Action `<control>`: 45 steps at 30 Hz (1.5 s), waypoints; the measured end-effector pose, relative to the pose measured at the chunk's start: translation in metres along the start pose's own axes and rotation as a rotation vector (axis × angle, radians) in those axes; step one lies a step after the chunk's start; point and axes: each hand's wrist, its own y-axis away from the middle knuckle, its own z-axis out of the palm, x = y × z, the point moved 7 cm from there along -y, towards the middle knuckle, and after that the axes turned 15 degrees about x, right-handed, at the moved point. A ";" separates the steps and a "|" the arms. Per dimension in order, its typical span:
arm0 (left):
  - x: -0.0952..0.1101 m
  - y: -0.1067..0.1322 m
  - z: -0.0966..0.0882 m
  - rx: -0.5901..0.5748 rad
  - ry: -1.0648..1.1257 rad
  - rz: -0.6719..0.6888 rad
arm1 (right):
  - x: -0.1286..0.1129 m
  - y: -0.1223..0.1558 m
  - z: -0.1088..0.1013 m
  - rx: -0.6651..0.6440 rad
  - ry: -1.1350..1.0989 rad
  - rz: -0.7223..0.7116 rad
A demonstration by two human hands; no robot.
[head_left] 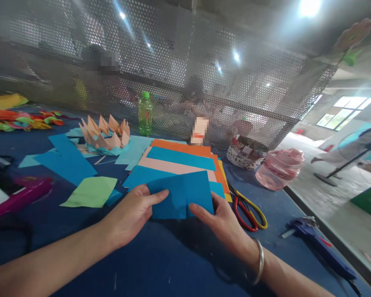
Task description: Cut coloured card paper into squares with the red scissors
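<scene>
Between my two hands is a blue sheet of paper [179, 192], held upright above the table, with a slit or fold line running up from its lower edge. My left hand [142, 206] pinches its left side, thumb on the near face. On the right side, my right hand [218, 214] grips it the same way, thumb in front and fingers hidden behind. Just behind lies a stack of coloured papers, with an orange sheet [185, 145], a pale pink sheet [173, 166] and a blue strip [181, 158] showing. Scissors [250, 210] with red and yellow handles lie right of my right hand.
A blue glue gun [323, 245] lies at the right edge, and a magenta glue gun [24, 192] at left. A folded-paper ring [106, 134], green bottle [145, 113], patterned basket [245, 152] and pink bottle [280, 168] stand along the back. A green paper [91, 192] lies left.
</scene>
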 end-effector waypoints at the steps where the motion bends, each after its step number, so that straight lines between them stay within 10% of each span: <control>1: -0.001 0.000 -0.001 0.021 0.031 -0.036 | 0.002 0.002 0.002 -0.005 0.015 0.023; 33: -0.005 0.007 0.004 -0.006 0.162 -0.195 | 0.008 0.012 0.018 -0.061 -0.031 -0.049; 45: -0.011 0.006 -0.008 0.146 0.042 -0.155 | 0.008 0.005 0.001 0.156 -0.078 -0.004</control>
